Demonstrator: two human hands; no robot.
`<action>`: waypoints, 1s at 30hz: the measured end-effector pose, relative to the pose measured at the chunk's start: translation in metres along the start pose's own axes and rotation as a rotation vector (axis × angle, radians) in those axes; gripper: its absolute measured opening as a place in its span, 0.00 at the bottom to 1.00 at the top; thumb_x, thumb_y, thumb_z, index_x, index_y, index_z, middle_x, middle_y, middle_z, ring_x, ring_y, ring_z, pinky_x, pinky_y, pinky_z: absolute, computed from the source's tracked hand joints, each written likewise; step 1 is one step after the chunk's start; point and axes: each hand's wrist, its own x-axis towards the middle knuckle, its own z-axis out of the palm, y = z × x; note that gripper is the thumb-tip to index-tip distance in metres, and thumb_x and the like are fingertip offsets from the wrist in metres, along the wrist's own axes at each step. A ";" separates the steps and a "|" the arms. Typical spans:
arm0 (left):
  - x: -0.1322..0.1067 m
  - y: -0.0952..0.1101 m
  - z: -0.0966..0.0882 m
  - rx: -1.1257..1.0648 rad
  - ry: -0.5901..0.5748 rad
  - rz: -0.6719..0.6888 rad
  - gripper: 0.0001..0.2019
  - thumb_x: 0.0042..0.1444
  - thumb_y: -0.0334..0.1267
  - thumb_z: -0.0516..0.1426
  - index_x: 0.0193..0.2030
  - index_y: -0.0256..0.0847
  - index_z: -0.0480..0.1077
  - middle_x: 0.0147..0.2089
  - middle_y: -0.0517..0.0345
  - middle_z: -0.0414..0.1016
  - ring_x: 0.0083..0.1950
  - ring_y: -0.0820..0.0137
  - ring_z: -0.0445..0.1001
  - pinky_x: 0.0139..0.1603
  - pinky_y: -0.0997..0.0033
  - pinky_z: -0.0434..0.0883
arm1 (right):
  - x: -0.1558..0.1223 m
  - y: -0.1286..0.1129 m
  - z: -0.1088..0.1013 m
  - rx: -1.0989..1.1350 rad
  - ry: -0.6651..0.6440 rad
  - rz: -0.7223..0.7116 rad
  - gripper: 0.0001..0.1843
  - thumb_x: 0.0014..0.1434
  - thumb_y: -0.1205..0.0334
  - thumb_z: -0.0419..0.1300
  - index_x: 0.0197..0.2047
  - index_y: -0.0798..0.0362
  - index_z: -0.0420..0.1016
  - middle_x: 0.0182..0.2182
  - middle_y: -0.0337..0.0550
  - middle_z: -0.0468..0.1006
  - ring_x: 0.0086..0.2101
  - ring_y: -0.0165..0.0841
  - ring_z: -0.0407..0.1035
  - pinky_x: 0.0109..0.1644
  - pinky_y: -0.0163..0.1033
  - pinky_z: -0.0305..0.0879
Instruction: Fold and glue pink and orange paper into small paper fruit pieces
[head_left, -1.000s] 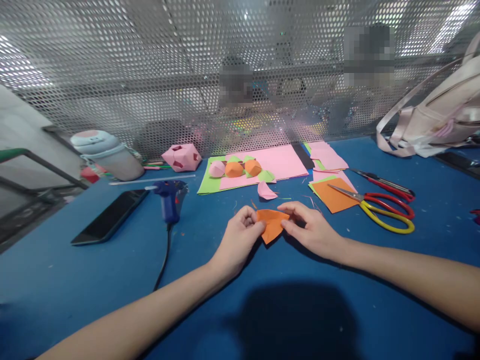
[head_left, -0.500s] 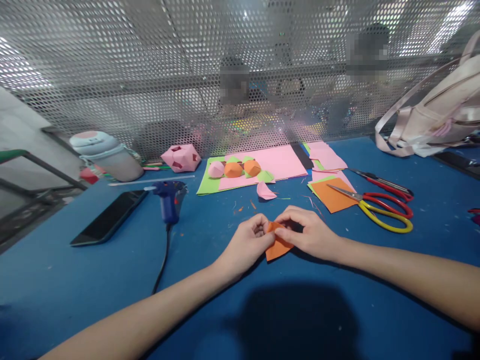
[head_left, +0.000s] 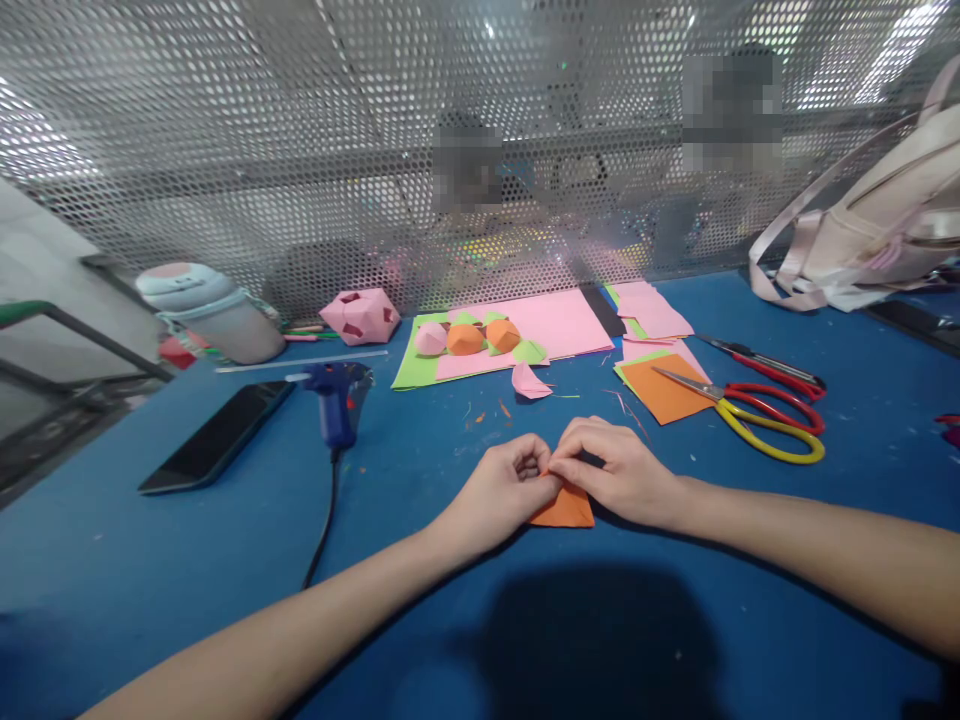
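Note:
Between my two hands is a piece of orange paper [head_left: 566, 508], its lower part showing under my fingers. My left hand [head_left: 510, 490] pinches it from the left, thumb and curled fingers together. From the right, my right hand [head_left: 619, 468] pinches the paper's top, its fingertips meeting those of the left. The upper end of the paper is hidden by the fingers. Just beyond lies a small folded pink paper piece [head_left: 530, 381]. Behind it, small folded shapes, among them an orange one [head_left: 466, 340] and a pink one [head_left: 430, 339], rest on pink sheets [head_left: 570, 318].
Scissors [head_left: 772, 420] lie at right, their blades over a square orange sheet [head_left: 679, 390], with a craft knife [head_left: 772, 368] behind. At left are a blue glue gun [head_left: 337, 405], a phone [head_left: 217, 437], a bottle [head_left: 217, 315] and a pink paper ball [head_left: 361, 317]. A backpack [head_left: 877, 215] stands far right.
The orange paper has turned between my fingers, and its lower edge now lies nearly level. My fingertips have come closer together at its top.

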 end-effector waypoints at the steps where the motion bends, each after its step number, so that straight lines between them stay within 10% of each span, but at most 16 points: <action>1: 0.000 0.000 0.000 -0.004 -0.001 -0.009 0.06 0.47 0.32 0.55 0.25 0.38 0.59 0.23 0.68 0.56 0.24 0.79 0.54 0.24 0.79 0.52 | 0.000 0.000 0.000 0.010 0.008 0.009 0.07 0.61 0.63 0.57 0.31 0.53 0.72 0.29 0.39 0.74 0.32 0.29 0.67 0.42 0.38 0.60; 20: 0.001 -0.003 -0.005 -0.373 0.002 -0.060 0.11 0.51 0.42 0.61 0.32 0.36 0.69 0.28 0.61 0.69 0.29 0.76 0.66 0.31 0.77 0.62 | 0.005 -0.002 -0.005 0.158 0.037 0.260 0.07 0.58 0.67 0.54 0.29 0.55 0.71 0.28 0.38 0.72 0.31 0.28 0.66 0.36 0.34 0.62; 30: 0.001 -0.003 -0.007 -0.086 0.064 0.016 0.12 0.54 0.45 0.57 0.31 0.38 0.71 0.28 0.60 0.69 0.30 0.72 0.65 0.32 0.75 0.63 | 0.006 -0.008 -0.006 0.180 0.039 0.308 0.05 0.55 0.68 0.56 0.28 0.55 0.70 0.26 0.37 0.71 0.28 0.28 0.64 0.33 0.33 0.62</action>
